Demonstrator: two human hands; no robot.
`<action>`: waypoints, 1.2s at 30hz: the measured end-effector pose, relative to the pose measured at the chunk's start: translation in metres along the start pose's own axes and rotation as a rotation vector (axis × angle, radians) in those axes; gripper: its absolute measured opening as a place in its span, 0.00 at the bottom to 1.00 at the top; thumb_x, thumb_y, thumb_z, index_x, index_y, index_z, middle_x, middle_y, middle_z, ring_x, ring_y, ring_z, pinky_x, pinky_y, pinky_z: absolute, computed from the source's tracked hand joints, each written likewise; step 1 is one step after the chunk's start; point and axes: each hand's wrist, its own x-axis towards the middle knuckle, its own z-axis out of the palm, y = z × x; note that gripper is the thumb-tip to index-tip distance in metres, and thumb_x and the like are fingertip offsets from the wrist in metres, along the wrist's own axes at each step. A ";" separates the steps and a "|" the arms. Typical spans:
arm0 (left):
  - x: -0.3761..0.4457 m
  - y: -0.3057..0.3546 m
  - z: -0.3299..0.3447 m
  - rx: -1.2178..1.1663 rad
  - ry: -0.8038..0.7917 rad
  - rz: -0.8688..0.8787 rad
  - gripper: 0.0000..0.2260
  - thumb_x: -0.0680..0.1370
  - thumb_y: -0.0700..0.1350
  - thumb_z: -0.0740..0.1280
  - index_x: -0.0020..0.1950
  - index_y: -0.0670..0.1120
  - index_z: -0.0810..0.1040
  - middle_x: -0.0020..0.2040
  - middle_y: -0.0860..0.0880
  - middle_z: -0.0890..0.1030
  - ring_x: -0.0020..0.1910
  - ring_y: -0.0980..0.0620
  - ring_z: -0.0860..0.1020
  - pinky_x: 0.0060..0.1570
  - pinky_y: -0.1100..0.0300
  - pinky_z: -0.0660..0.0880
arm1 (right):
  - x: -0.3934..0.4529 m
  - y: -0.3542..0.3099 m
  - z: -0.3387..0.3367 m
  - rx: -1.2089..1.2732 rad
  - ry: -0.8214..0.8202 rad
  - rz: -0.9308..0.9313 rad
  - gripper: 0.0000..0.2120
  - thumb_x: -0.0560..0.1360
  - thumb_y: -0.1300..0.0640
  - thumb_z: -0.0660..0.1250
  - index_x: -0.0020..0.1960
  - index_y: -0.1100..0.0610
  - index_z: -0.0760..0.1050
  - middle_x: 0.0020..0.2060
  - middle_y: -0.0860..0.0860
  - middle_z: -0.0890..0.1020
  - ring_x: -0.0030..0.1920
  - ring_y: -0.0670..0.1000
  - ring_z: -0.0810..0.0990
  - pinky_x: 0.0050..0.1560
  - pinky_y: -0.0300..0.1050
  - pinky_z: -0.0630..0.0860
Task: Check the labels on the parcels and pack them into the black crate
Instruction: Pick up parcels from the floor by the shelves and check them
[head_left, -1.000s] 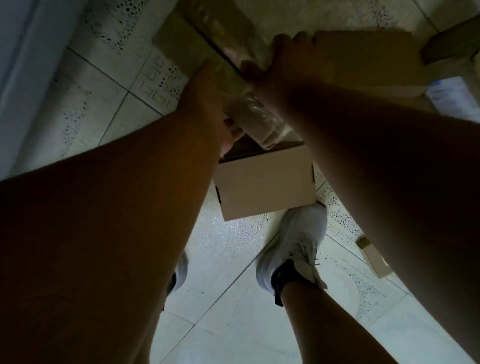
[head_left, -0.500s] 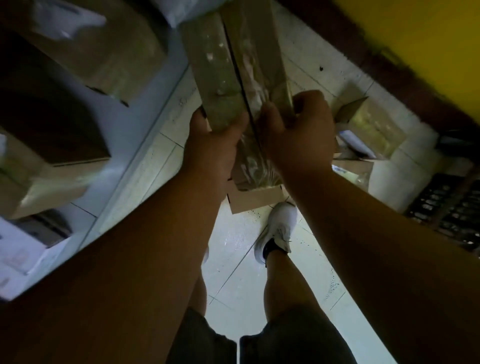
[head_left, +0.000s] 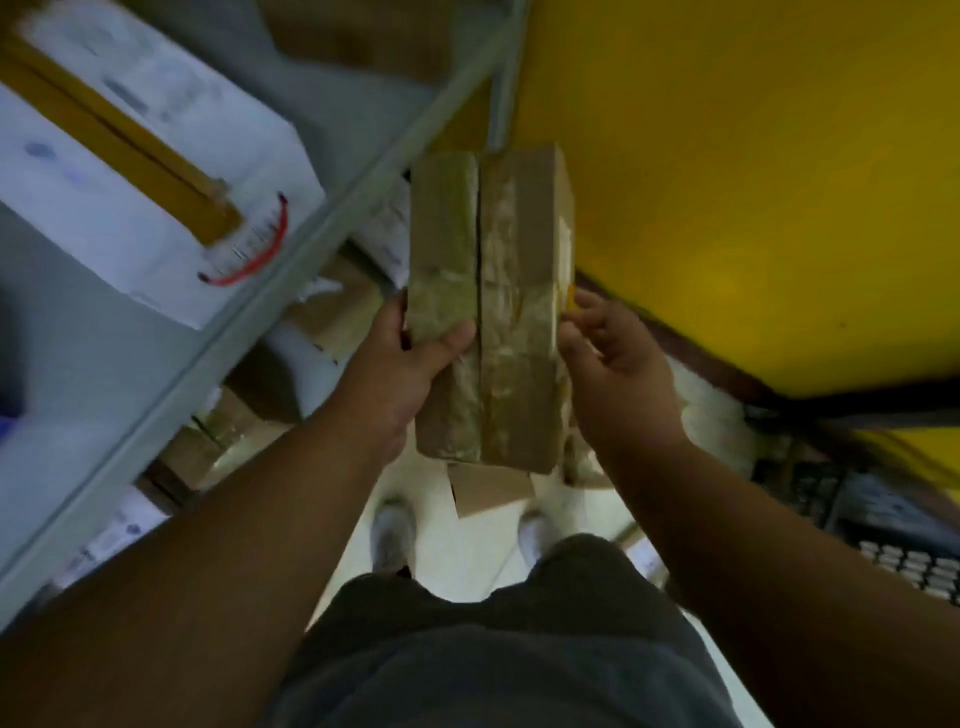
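Beside a grey metal shelving unit (head_left: 291, 270) stacked with white boxes, a person holds a long brown cardboard parcel wrapped in glossy clear tape (head_left: 491, 332) at chest height. It looks stiff, fairly light, and likely slippery where taped; the long edges seem the safest grip. His left hand (head_left: 400, 364) clamps its left edge, thumb across the top face. His right hand (head_left: 613, 358) hovers at the right edge, fingers loosely spread, possibly brushing it.

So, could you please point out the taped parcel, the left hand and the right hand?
taped parcel (head_left: 491, 249), head view, upper taped face.
left hand (head_left: 402, 364), head view, back of hand.
right hand (head_left: 618, 364), head view, palm.
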 end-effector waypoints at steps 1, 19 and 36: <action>-0.011 0.012 0.001 0.010 -0.016 0.028 0.30 0.68 0.52 0.76 0.69 0.55 0.73 0.59 0.54 0.83 0.58 0.54 0.81 0.61 0.49 0.76 | -0.003 -0.009 -0.007 0.020 -0.024 -0.003 0.09 0.76 0.42 0.62 0.52 0.42 0.77 0.58 0.43 0.81 0.59 0.48 0.80 0.54 0.58 0.81; -0.305 -0.047 -0.016 -0.296 0.822 0.059 0.30 0.72 0.73 0.60 0.70 0.61 0.72 0.59 0.50 0.83 0.54 0.49 0.83 0.56 0.47 0.79 | -0.184 -0.078 0.010 -0.076 -0.814 -0.284 0.27 0.69 0.41 0.76 0.62 0.40 0.66 0.53 0.40 0.79 0.51 0.45 0.81 0.39 0.48 0.83; -0.770 -0.267 -0.068 -0.635 1.319 0.161 0.16 0.79 0.47 0.66 0.67 0.48 0.73 0.48 0.47 0.86 0.42 0.53 0.86 0.32 0.62 0.79 | -0.652 0.010 0.068 -0.236 -1.485 -0.698 0.10 0.80 0.47 0.65 0.57 0.46 0.65 0.46 0.40 0.76 0.45 0.42 0.81 0.37 0.34 0.78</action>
